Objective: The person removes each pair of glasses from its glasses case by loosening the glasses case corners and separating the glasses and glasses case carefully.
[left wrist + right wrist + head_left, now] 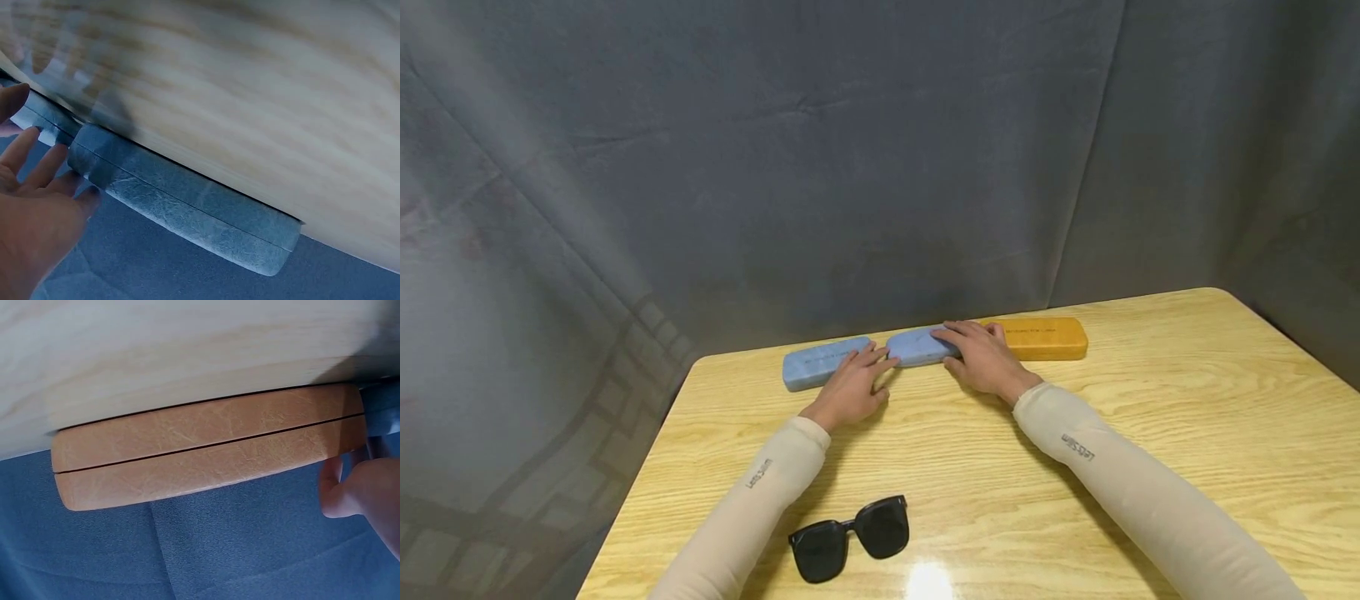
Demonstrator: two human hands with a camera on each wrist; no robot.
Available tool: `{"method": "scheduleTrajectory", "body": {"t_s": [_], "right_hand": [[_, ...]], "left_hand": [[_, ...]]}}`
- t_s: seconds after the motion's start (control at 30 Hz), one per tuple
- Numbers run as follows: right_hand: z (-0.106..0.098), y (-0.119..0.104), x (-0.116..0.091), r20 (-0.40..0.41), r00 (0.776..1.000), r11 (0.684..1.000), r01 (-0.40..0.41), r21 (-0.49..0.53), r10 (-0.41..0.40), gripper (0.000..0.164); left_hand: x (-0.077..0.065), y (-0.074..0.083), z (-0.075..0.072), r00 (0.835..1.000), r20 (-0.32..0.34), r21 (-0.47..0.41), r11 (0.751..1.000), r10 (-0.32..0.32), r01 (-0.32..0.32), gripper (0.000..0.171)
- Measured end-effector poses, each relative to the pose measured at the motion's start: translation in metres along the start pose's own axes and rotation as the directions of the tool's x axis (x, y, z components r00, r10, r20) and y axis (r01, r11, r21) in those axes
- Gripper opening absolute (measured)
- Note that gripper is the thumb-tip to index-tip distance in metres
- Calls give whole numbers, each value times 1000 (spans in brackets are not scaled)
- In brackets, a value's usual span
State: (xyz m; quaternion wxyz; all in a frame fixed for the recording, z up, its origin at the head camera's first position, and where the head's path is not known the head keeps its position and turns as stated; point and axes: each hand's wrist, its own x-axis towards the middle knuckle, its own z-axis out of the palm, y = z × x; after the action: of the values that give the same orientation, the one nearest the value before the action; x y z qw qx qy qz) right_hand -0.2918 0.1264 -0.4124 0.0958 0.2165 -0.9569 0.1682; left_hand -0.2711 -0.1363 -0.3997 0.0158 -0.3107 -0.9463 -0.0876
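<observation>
Three glasses cases lie end to end along the table's far edge: a blue one (820,362) at left, a lighter blue one (916,347) in the middle and an orange one (1045,338) at right. My left hand (852,390) has its fingers spread at the gap between the two blue cases, fingertips at the middle case's left end. Over the right end of that middle case lies my right hand (985,358), its fingers relaxed on the top and its thumb by the front side. In the right wrist view, its fingers are near the orange case's (206,447) end.
Black sunglasses (850,537) lie on the wooden table (1150,467) near the front, lenses towards me, beside my left sleeve (752,500). A grey cloth (850,167) hangs right behind the table's far edge and around its sides.
</observation>
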Motion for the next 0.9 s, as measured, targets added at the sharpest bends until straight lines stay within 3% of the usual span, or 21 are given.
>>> {"method": "scheduleTrajectory", "body": {"t_s": [0.4, 0.9], "right_hand": [[0, -1, -3, -42, 998, 999, 41, -23, -42, 49], [3, 1, -14, -63, 995, 996, 73, -45, -76, 47]], "left_hand": [[-4, 0, 4, 1000, -21, 33, 999, -6, 7, 51], [-11, 2, 12, 994, -69, 146, 987, 84, -73, 52]]}}
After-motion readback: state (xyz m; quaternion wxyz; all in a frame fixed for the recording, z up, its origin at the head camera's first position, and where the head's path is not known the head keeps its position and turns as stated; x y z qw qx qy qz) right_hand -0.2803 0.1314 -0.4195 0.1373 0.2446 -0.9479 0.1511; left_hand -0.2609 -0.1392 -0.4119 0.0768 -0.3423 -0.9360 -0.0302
